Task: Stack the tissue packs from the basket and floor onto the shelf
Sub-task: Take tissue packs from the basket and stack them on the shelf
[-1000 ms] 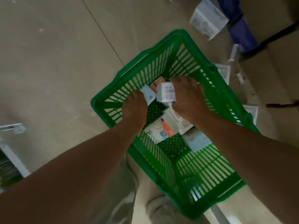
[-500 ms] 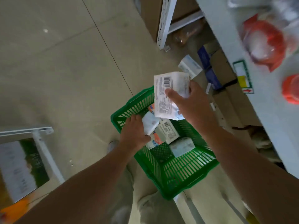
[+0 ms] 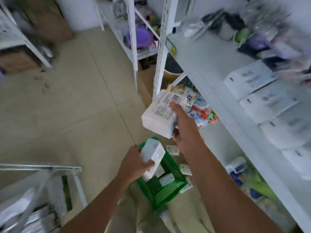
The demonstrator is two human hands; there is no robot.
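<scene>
right hand [image 3: 184, 130] clasps soft white printed tissue pack [image 3: 162, 115], barcode up, raised beside white metal shelf [image 3: 210, 68] | left hand [image 3: 134, 163] grips smaller pale pack [image 3: 154, 156] over green lattice plastic basket [image 3: 168, 190] | more packs in basket, below grip | beige tile floor [image 3: 75, 106] | blurred

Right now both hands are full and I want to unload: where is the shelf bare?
The shelf is bare along its front and left part, between the white upright and the stacked tissue packs. The back is crowded with blurred clutter. The right hand and the left hand each hold a pack.
</scene>
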